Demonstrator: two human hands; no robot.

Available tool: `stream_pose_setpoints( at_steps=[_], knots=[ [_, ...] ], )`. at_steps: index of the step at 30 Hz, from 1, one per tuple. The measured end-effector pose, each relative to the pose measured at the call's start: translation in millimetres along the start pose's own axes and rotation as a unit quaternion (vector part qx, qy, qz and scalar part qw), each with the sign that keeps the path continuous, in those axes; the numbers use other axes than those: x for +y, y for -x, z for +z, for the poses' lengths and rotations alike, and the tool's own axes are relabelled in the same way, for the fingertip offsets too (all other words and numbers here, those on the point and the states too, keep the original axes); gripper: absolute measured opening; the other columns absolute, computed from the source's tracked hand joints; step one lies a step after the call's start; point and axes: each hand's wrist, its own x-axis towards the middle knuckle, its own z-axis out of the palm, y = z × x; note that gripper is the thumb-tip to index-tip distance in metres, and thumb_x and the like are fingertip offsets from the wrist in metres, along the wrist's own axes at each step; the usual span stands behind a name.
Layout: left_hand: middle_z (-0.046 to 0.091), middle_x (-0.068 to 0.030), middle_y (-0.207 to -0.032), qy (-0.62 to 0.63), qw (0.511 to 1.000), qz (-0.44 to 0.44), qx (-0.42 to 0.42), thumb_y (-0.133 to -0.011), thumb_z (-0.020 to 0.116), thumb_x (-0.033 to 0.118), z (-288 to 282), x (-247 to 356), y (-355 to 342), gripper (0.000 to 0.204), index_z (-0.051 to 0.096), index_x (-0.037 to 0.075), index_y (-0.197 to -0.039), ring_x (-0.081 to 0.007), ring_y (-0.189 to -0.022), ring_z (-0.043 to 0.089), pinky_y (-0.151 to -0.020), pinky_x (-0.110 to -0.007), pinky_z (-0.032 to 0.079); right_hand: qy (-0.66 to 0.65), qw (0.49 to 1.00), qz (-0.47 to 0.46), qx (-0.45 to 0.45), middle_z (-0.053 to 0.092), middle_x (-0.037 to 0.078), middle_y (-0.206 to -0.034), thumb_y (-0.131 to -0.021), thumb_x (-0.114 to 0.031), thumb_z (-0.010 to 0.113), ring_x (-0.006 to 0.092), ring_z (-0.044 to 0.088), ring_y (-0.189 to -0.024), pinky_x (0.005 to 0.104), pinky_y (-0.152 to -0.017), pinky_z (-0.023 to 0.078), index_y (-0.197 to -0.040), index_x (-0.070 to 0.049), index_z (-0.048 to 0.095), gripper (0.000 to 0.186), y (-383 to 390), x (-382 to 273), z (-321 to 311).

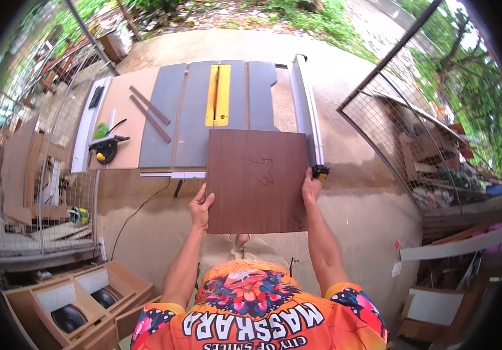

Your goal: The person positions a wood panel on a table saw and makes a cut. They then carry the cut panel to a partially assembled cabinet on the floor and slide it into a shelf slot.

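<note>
- Brown panel [257, 175] is at the near edge of the grey saw table [166, 111], far part over the top, near part overhanging toward our body. Can't tell if it bears on the surface.
- Left hand [200, 209] pinches the left edge, thumb by the face. Right hand [311, 188] grips the right edge. Fingers underneath are mostly hidden.
- Tipping: much of the panel overhangs, so if we ease off both grips early it could drop toward our feet.
- Skew: right edge runs close beside the fence [306, 111]; contact unclear. Uneven push from our hands would rack the panel and could bind it.
- Pinch: right hand is just beside the fence's black-and-yellow end piece [320, 172]. Sliding forward carelessly could trap knuckles.
- Slot: far edge sits just short of the yellow insert [218, 96]. We can't tell whether a blade stands up or spins; if it does, a twisted panel could kick back.
- Clutter: two loose brown strips [150, 114] lie left of the insert. Vibration or a sideways bump could shift them toward it.
</note>
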Motion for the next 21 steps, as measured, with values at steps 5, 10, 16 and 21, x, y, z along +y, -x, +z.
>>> stream_pose_setpoints(
  at_steps=[5, 10, 16, 21],
  knots=[
    [0.071, -0.0118, -0.133, 0.029, 0.999, -0.011, 0.011, -0.097, 0.072, 0.002, 0.1, -7.3, -0.6, 0.057, 0.054, 0.004, -0.151, -0.0166, -0.111, 0.07, -0.097, -0.033, 0.058, -0.04, 0.998, -0.032, 0.022, 0.073, 0.035, -0.101, -0.098, -0.065, 0.056, 0.0502, 0.067, -0.111, 0.0524, -0.097, 0.05, -0.104, 0.01, 0.075, 0.077, -2.0, 2.4, -4.1],
    [0.071, -0.0092, -0.132, 0.042, 0.998, -0.037, 0.028, -0.095, 0.074, 0.002, 0.0, -3.5, -0.7, 0.057, 0.056, 0.004, -0.149, -0.013, -0.111, 0.068, -0.1, -0.031, 0.056, 0.066, 0.993, -0.078, -0.068, 0.07, 0.036, -0.114, -0.098, -0.065, 0.056, 0.0502, 0.066, -0.114, 0.052, -0.099, 0.049, -0.118, 0.012, 0.069, 0.08, 19.8, -7.8, -33.5],
    [0.071, -0.0095, -0.131, 0.07, 0.995, -0.065, 0.007, -0.096, 0.075, 0.005, 14.1, -3.9, -7.6, 0.058, 0.055, 0.004, -0.151, -0.0128, -0.112, 0.068, -0.1, -0.031, 0.055, 0.206, 0.888, -0.409, -0.038, 0.033, 0.037, -0.159, -0.083, -0.059, 0.08, 0.0557, 0.032, -0.147, 0.0599, -0.117, 0.033, -0.161, -0.007, 0.035, 0.104, 103.7, 19.2, -71.0],
    [0.072, -0.0086, -0.128, 0.114, 0.991, -0.068, 0.005, -0.097, 0.074, 0.006, 10.3, -1.3, -6.8, 0.056, 0.056, 0.007, -0.15, -0.0129, -0.11, 0.069, -0.097, -0.031, 0.056, 0.352, 0.74, -0.521, -0.238, 0.011, 0.027, -0.171, -0.063, -0.061, 0.09, 0.0501, 0.01, -0.158, 0.07, -0.122, 0.014, -0.165, -0.031, 0.03, 0.122, 197.2, -17.6, -64.4]
  ],
)
